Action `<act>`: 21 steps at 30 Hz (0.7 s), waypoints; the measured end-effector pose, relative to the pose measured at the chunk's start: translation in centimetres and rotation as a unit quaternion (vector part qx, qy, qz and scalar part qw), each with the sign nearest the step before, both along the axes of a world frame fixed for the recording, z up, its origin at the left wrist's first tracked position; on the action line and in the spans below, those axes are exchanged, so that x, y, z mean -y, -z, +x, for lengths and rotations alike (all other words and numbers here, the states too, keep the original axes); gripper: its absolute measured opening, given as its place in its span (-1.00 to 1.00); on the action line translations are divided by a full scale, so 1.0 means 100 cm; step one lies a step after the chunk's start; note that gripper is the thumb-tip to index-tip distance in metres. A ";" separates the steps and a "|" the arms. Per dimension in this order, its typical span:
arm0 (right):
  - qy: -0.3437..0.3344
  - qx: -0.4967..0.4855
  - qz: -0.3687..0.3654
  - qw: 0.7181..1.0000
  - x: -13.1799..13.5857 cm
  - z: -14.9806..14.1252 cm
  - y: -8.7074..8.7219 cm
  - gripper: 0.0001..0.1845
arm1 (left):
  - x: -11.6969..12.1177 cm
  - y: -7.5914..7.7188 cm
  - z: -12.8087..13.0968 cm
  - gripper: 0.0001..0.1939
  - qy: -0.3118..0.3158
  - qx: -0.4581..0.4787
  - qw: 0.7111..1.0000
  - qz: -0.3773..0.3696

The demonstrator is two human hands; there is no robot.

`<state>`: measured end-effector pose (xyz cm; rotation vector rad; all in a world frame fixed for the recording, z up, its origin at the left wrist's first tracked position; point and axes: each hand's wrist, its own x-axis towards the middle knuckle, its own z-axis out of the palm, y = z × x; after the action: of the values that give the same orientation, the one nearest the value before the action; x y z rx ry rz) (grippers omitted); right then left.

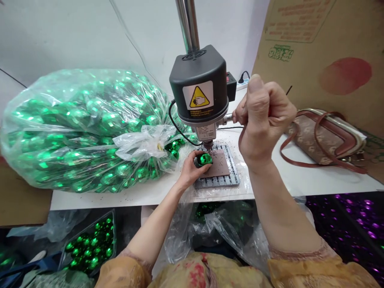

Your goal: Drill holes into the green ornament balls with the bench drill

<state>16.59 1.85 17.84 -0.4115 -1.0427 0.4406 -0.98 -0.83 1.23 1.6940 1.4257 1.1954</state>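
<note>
Between the thumb and fingers of my left hand (pixel 192 168) is a shiny green faceted ball (pixel 205 159). That hand rests over a brown board (pixel 222 165) on the slotted metal base (pixel 234 180) of a bench drill press (pixel 199 80). The drill's chuck (pixel 207 145) is just above and behind the ball; whether a bit touches it I cannot tell. My right hand (pixel 265 116) is closed around the feed lever (pixel 229 118) on the drill's right side, and most of the lever is hidden. Dark crumbs lie scattered around the board.
A big clear bag (pixel 84 132) of green balls fills the table's left side. To the right lie a brown handbag (pixel 327 136) and a cardboard box (pixel 318 60). Below the edge are a bin (pixel 114 236) of green balls and purple shiny pieces (pixel 357 216).
</note>
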 end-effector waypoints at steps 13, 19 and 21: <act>0.004 0.001 -0.002 1.000 -0.001 -0.001 0.000 -0.48 | 0.001 0.012 0.020 -0.41 0.002 0.036 0.999 -0.009; -0.014 -0.012 0.014 1.000 -0.001 -0.001 -0.001 -0.48 | 0.001 0.016 0.026 -0.38 0.035 0.082 0.996 -0.016; 0.003 -0.015 0.010 1.000 0.000 -0.002 0.002 -0.44 | 0.002 0.017 0.026 -0.37 0.035 0.092 0.995 -0.018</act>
<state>16.44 1.83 17.65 -0.3890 -1.0164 0.4295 1.64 -0.99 -0.46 1.5539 1.2592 1.2438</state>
